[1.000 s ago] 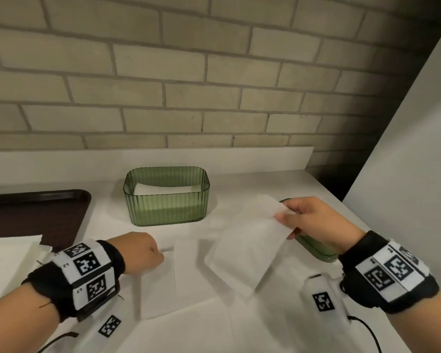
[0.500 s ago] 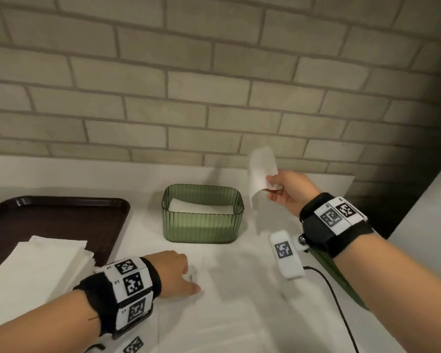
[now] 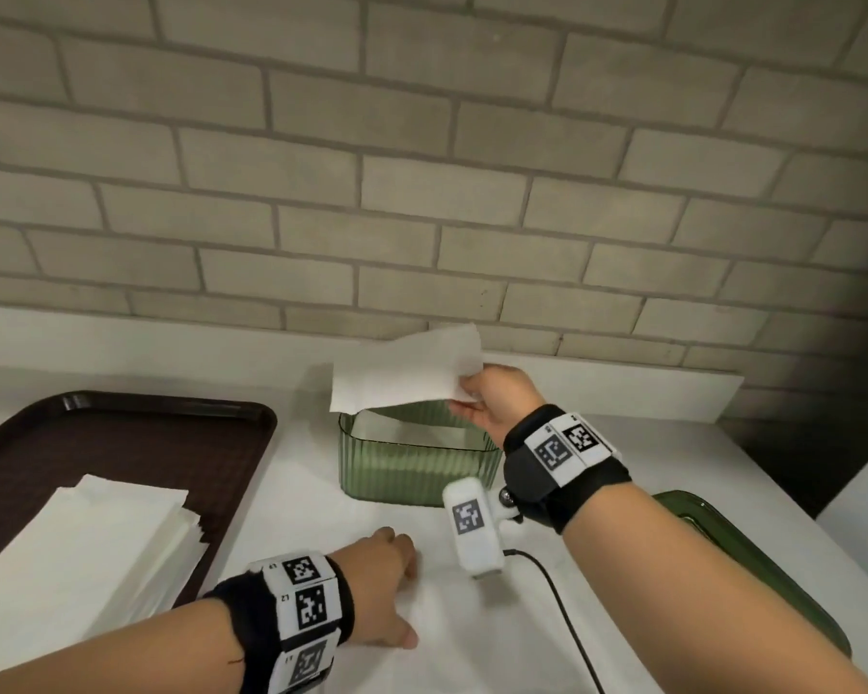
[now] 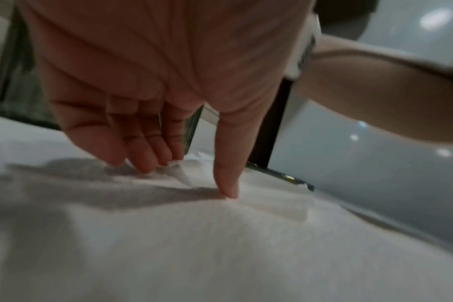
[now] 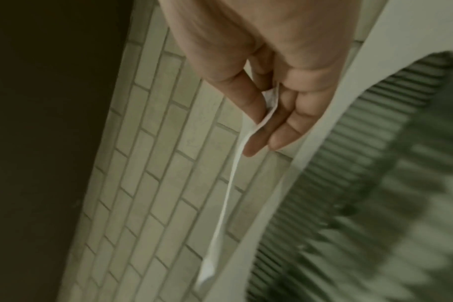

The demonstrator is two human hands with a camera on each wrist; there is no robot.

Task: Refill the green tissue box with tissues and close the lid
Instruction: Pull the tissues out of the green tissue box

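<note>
The green ribbed tissue box (image 3: 417, 465) stands open on the white counter, with white tissues inside. My right hand (image 3: 472, 393) pinches a white tissue (image 3: 407, 375) by its right edge, just above the box's far rim. In the right wrist view thumb and fingers (image 5: 279, 130) clamp the tissue (image 5: 233, 179), and the box (image 5: 370, 183) is blurred below. My left hand (image 3: 402, 593) rests in front of the box on a flat tissue (image 3: 452, 638). Its fingertips (image 4: 228, 190) press on that tissue (image 4: 194, 235). The green lid (image 3: 757, 563) lies at the right, partly under my forearm.
A dark brown tray (image 3: 121, 443) sits at the left, holding a stack of white tissues (image 3: 71, 558). A brick wall (image 3: 422, 192) rises behind the counter. The counter ends at a dark gap at the right (image 3: 797, 443). A cable (image 3: 567, 608) trails from my right wrist.
My right hand carried the tissue from the front right up and back to the box, where it now hangs over the opening. My left hand stayed on the flat tissue.
</note>
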